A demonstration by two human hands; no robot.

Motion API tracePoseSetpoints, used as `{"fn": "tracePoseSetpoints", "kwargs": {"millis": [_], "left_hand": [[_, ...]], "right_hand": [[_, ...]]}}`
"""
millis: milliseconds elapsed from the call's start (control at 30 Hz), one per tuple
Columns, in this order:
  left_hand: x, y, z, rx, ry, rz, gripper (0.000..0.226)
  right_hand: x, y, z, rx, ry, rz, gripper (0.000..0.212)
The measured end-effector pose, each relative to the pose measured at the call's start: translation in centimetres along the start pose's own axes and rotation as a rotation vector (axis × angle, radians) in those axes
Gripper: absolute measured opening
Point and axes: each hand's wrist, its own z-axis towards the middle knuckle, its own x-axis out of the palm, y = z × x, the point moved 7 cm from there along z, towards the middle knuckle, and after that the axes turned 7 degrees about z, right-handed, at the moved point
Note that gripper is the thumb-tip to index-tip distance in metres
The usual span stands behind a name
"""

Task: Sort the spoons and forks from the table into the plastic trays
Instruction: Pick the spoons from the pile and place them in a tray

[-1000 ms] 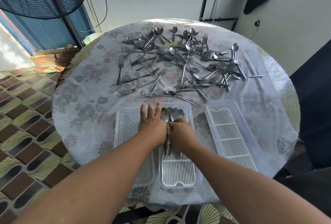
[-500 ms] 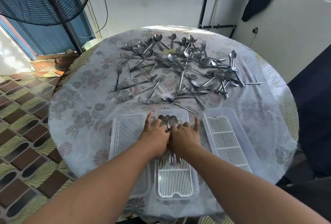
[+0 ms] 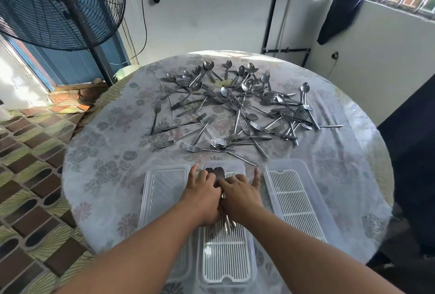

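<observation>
- Steel spoons (image 3: 215, 172), bunched, lie in the middle clear plastic tray (image 3: 226, 268); left hand (image 3: 203, 196) and right hand (image 3: 240, 196) curl round them, squaring the bundle.
- Next, judging by the layout: release, reach beyond the tray for the scattered steel cutlery (image 3: 235, 108).

You have three plastic trays (image 3: 303, 204) in a row, two hands (image 3: 204, 196), one fan (image 3: 54, 4), and cutlery (image 3: 235, 110) too tangled to count.

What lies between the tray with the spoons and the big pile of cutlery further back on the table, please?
In the head view, loose forks lie on the tablecloth between the middle tray and the cutlery pile.
</observation>
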Motion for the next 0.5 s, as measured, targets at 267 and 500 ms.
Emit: {"fn": "tracePoseSetpoints", "kwargs": {"millis": [267,500], "left_hand": [[-1.6,1.5,0.1,-0.051,-0.067,-0.180,0.042],[-5.3,4.6,2.5,-0.258,-0.273,-0.665,0.020]], "right_hand": [[-1.0,-0.3,0.4,0.073,-0.087,0.180,0.043],[-5.3,-1.6,0.8,0.209,-0.376,0.524,0.033]]}}
